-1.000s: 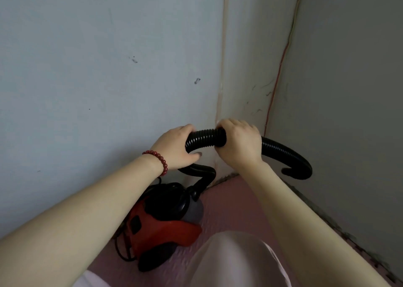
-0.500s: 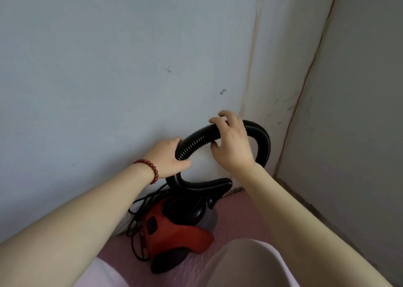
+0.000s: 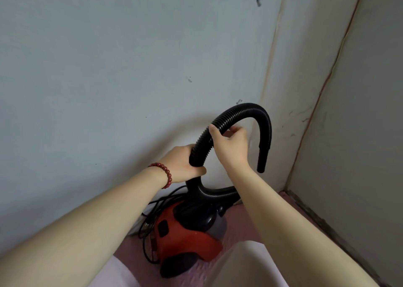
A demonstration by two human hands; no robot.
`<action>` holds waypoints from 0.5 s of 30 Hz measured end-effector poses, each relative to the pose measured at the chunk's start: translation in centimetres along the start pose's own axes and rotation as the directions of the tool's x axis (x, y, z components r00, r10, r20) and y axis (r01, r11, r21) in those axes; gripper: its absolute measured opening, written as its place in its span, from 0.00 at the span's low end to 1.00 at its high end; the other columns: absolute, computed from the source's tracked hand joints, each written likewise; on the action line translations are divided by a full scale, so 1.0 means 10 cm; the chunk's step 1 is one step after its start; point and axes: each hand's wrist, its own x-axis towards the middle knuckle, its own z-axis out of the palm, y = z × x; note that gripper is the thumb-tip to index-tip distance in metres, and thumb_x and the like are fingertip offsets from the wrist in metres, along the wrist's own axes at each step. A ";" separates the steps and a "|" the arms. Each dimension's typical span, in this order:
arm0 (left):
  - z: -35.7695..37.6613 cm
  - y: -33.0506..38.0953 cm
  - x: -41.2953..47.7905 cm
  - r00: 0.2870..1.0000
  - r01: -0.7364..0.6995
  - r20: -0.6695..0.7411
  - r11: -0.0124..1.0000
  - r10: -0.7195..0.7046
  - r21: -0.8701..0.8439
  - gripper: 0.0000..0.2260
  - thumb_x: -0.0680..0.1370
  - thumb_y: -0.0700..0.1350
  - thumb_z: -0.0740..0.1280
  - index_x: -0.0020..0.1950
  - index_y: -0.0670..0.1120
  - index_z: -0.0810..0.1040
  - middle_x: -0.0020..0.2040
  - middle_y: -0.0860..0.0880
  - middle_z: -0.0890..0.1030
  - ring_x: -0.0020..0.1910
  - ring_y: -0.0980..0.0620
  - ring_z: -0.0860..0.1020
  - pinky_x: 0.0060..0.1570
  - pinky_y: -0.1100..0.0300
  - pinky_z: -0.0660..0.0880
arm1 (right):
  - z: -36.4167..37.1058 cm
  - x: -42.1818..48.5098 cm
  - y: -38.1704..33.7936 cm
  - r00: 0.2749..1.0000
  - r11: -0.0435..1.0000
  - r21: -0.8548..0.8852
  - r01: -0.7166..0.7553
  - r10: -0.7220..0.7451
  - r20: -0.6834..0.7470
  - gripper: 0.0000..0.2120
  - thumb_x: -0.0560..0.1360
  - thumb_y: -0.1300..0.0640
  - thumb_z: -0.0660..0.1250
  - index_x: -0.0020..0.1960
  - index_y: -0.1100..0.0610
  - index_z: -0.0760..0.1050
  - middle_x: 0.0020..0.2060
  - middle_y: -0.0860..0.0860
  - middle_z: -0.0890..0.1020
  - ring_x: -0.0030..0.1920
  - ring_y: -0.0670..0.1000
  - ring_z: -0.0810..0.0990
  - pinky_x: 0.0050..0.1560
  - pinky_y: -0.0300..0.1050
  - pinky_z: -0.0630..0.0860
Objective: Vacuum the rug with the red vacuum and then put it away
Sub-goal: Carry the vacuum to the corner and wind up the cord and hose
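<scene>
The red vacuum (image 3: 185, 238) sits on the pink floor covering (image 3: 242, 227) against the wall, low in the middle. Its black ribbed hose (image 3: 244, 110) rises from the body, arches up and over to the right, and its free end (image 3: 261, 162) hangs down. My left hand (image 3: 183, 164), with a red bead bracelet on the wrist, grips the lower stretch of the hose. My right hand (image 3: 231, 142) holds the hose higher up, just before the arch. A black power cord (image 3: 148, 227) lies in loops beside the vacuum on the left.
A pale wall (image 3: 109, 68) stands right behind the vacuum and a second wall (image 3: 359, 134) meets it at a corner on the right. My light-clothed knees (image 3: 239, 265) fill the bottom edge.
The hose has gone from lying level between my hands to a tall arch with its end hanging down. My right hand has slid up it and my view has shifted left and up.
</scene>
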 end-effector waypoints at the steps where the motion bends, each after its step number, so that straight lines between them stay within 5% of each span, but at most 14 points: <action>1: -0.01 0.02 -0.01 1.000 -0.010 0.027 1.000 0.010 -0.004 0.09 0.70 0.48 0.71 0.39 0.52 0.70 0.36 0.55 0.76 0.34 0.57 0.75 0.31 0.66 0.66 | 0.03 0.01 -0.02 1.000 1.000 0.009 -0.014 0.014 0.005 0.22 0.72 0.48 0.69 0.58 0.61 0.69 0.50 0.53 0.79 0.47 0.47 0.79 0.39 0.36 0.71; 7: -0.17 0.06 -0.04 0.986 -0.021 0.163 0.996 0.035 -0.087 0.20 0.61 0.59 0.78 0.48 0.54 0.77 0.47 0.58 0.81 0.42 0.60 0.81 0.46 0.60 0.78 | -0.01 -0.08 -0.17 0.997 0.999 -0.051 -0.016 0.019 0.072 0.13 0.78 0.53 0.58 0.58 0.61 0.66 0.38 0.50 0.76 0.35 0.47 0.75 0.33 0.42 0.68; 11: -0.31 0.05 -0.01 0.999 -0.052 0.004 0.989 0.053 -0.140 0.23 0.58 0.55 0.81 0.48 0.51 0.76 0.47 0.56 0.80 0.46 0.58 0.80 0.47 0.62 0.79 | -0.12 -0.12 -0.26 0.990 0.980 -0.198 0.010 0.018 0.137 0.11 0.78 0.54 0.54 0.53 0.61 0.67 0.34 0.50 0.73 0.32 0.48 0.71 0.30 0.43 0.64; 15: -0.33 0.04 0.10 0.974 -0.147 -0.178 0.989 0.140 -0.025 0.32 0.62 0.49 0.80 0.60 0.49 0.69 0.58 0.55 0.73 0.56 0.57 0.75 0.54 0.63 0.74 | -0.18 -0.14 -0.29 0.973 0.924 -0.378 0.057 0.034 0.229 0.12 0.78 0.53 0.55 0.50 0.62 0.67 0.35 0.51 0.71 0.34 0.49 0.69 0.30 0.43 0.62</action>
